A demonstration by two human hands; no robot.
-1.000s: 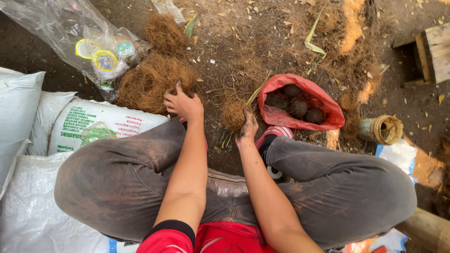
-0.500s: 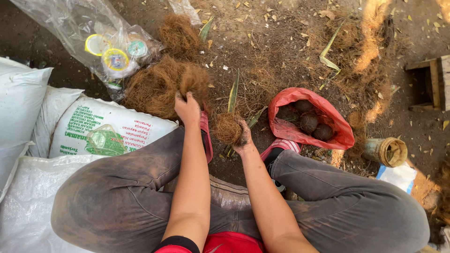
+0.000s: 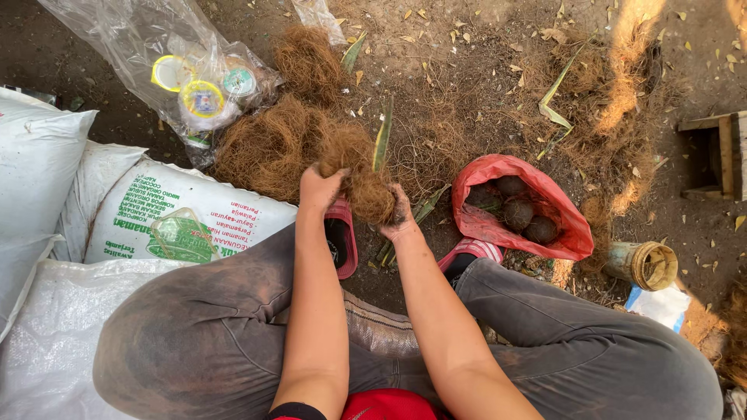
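Both hands, left and right, closed on 1 fibre ball; judged best: keep pressure even, wrap tight.

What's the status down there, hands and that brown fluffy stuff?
Left hand and right hand both closed on a fibre bundle with a green leaf poking up. Loose fibre pile just beyond. Red bag of dark balls alongside, clear of the hands.

A dirt yard in the sun

The ground is dark dirt with dry yellow leaves on it. Sunlight makes bright patches at the top right. A wooden bench stands at the right edge.
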